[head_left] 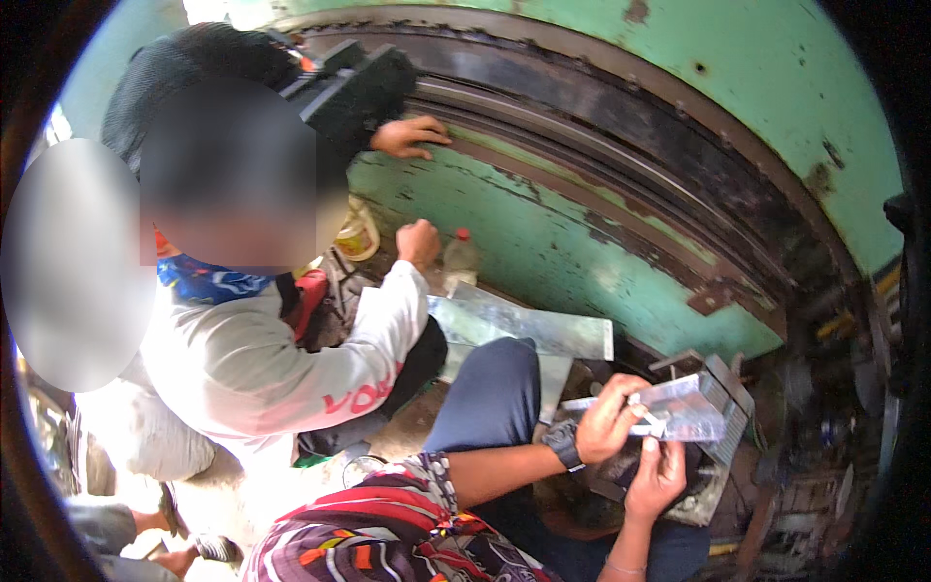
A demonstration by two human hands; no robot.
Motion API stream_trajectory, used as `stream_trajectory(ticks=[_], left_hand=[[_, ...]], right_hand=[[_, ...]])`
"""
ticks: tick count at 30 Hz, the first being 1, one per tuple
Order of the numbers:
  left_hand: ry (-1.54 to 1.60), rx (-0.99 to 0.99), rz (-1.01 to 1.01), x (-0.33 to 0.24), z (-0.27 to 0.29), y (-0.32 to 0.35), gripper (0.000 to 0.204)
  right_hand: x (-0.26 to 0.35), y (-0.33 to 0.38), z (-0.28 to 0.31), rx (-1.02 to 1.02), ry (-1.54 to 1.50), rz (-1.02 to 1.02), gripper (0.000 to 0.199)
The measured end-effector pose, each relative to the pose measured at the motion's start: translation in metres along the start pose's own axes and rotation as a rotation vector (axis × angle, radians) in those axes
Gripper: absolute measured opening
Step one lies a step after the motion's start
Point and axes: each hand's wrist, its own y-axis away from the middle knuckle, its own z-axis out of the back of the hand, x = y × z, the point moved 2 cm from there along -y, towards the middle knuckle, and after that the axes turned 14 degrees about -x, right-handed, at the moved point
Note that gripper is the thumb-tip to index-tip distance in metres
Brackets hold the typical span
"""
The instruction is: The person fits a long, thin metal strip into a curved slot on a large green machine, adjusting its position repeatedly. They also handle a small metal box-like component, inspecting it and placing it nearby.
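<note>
My left hand, with a dark watch at its wrist, grips a shiny bent piece of sheet metal between thumb and fingers. From below, my right hand pinches the near edge of the same piece. The metal is held tilted above my knees, and part of it is hidden behind my left fingers. A small pale patch, too unclear to name, shows on it near my fingertips. Beyond my left knee lie long flat metal sheets.
A large green machine with a long dark slot spans the far side. At left sits a co-worker, one hand on the machine's ledge, the other closed. A red-capped bottle, a yellow container and a grey ridged metal block stand nearby.
</note>
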Motion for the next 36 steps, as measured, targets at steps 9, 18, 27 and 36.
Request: stream_trajectory(ticks=[9,18,27,36], left_hand=[[0.067,-0.011,-0.020,-0.001,0.003,-0.002,0.028],[0.068,-0.033,-0.068,0.000,0.002,0.001,0.029],[-0.054,-0.069,-0.139,-0.002,0.006,-0.006,0.026],[0.025,-0.049,-0.128,0.002,0.002,-0.001,0.028]], right_hand=[[0.012,-0.005,-0.002,0.025,0.054,0.100,0.035],[0.029,-0.003,-0.001,0.026,0.105,0.176,0.032],[0.034,-0.005,-0.007,0.052,-0.008,0.262,0.017],[0.029,-0.003,-0.005,-0.016,-0.084,0.356,0.021]])
